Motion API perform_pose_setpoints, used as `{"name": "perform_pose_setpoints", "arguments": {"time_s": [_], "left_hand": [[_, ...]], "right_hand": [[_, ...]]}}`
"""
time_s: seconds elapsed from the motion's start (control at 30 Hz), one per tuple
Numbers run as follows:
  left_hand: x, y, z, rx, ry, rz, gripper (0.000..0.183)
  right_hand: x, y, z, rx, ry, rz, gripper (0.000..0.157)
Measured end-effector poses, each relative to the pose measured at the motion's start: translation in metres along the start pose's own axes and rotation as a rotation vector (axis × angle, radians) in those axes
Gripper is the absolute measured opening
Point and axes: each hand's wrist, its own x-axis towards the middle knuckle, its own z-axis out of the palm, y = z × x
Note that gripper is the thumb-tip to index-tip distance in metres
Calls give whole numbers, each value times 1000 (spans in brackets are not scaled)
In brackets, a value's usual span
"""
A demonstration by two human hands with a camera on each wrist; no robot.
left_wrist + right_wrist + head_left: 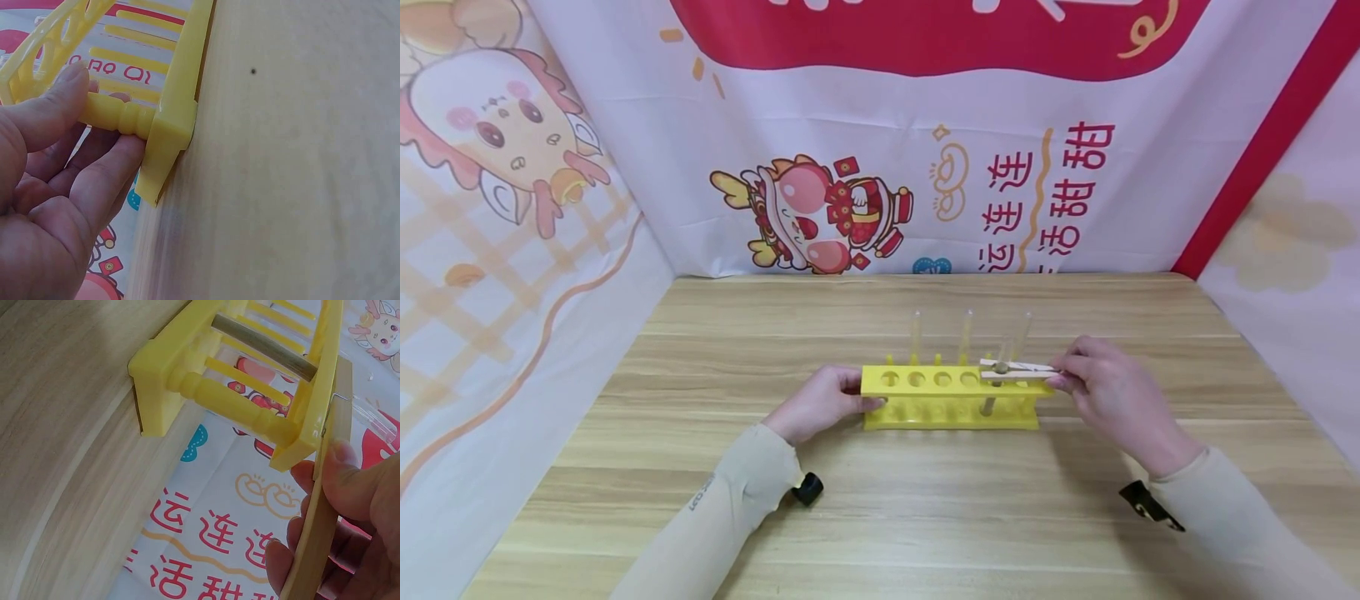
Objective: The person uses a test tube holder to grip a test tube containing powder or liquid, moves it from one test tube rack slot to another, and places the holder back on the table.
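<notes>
A yellow test tube rack [880, 391] stands upright on the table. My left hand [820, 404] grips its left end post [103, 112], thumb on one side and fingers on the other. With my right hand [1112, 404] I hold a wooden test tube clamp [312, 540] by its handle, level across the right part of the rack's top. The clamp's jaws are round a glass test tube [988, 407] that stands in a hole of the rack, with dark grey-brown contents in its lower part. The tube's clear upper part rises above the clamp.
Clear test tubes [916, 333] stand along the back of the rack, rounded ends up. Several holes in the left of the top plate hold no tube. The wooden table [925, 517] runs back to a printed cloth [850, 108], with more cloth at both sides.
</notes>
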Motion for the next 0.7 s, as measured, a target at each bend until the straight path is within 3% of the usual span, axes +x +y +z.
{"name": "perform_pose_setpoints", "arguments": {"time_s": [0.7], "left_hand": [[0, 0, 0, 12, 3, 10, 25]], "right_hand": [[-3, -1, 0, 44, -57, 67, 26]]}}
